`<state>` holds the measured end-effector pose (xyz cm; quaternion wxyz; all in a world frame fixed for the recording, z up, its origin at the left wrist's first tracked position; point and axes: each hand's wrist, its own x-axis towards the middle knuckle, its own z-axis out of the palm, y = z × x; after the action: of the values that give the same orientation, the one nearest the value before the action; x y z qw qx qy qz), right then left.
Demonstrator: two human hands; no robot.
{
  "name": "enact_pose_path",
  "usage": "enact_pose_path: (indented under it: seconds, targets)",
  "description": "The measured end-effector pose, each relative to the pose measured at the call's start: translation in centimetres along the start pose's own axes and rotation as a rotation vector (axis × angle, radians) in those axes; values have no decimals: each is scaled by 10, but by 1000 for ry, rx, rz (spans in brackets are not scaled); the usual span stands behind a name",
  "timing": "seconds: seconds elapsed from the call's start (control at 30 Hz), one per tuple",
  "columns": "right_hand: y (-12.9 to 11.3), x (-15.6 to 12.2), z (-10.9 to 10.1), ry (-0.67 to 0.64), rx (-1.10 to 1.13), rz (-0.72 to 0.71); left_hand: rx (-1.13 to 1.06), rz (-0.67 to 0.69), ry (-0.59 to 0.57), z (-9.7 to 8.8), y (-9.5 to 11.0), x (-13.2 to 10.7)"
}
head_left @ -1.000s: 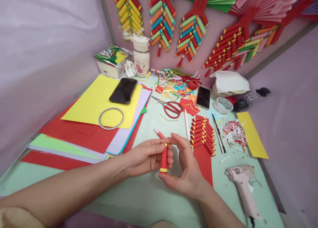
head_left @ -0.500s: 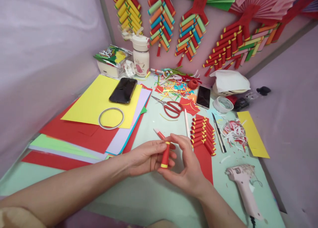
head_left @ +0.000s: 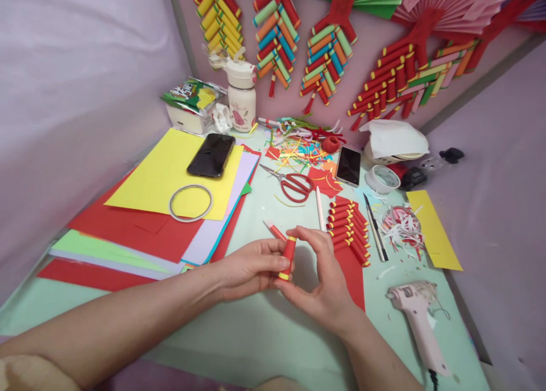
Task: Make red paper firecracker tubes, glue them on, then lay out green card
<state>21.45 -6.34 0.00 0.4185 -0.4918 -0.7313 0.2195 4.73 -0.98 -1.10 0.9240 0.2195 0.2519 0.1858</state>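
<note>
Between both hands is a small red paper tube (head_left: 290, 251) with a yellow band at each end. My left hand (head_left: 258, 269) is closed around its side, thumb on the front. The thumb and forefinger of my right hand (head_left: 322, 283) touch the tube's lower and upper ends, pinching it lengthwise. Just beyond the fingers lies a red pen-like stick with a pale tip (head_left: 273, 229), partly hidden by my left hand. To the right, several similar tubes (head_left: 347, 232) sit in two slanted rows on a red paper strip (head_left: 352, 280).
Coloured paper sheets (head_left: 140, 229) with a tape ring (head_left: 190, 203) and black phone (head_left: 212, 155) lie left. Red-handled scissors (head_left: 294, 186) lie ahead, near paper scraps (head_left: 298, 149). On the right are a craft knife (head_left: 375, 227) and a glue gun (head_left: 420, 323). Paper firecracker strings (head_left: 326, 55) hang behind.
The tube has moved slightly up and right, and tilts more. My left thumb now lies lower along it. My right hand still spans its ends.
</note>
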Motion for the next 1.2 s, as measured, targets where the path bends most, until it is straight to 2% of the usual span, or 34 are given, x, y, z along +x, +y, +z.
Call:
enact_pose_path:
  seconds: [0.2,0.3,0.4,0.5,0.57,0.9,1.1,1.2]
  targets:
    - [2,0,1,-25,-25,-12,133,100,99,-2,-2,3]
    - [1,0,0,-14,-22,-13,350,233,201,-3,-2,5]
    - [2,0,-5,36,17,4,647,426,291,0,1,4]
    - [4,1,-9,31,64,39,927,604,327,2,4,2]
    - [5,3,-11,16,77,68,1031,658,331,3,5,1]
    - [7,4,-8,34,63,99,1183,687,319,0,4,1]
    - [12,2,-11,157,101,232,1011,593,386,-4,8,3]
    - [14,1,-11,158,140,291,980,564,393,-5,10,4]
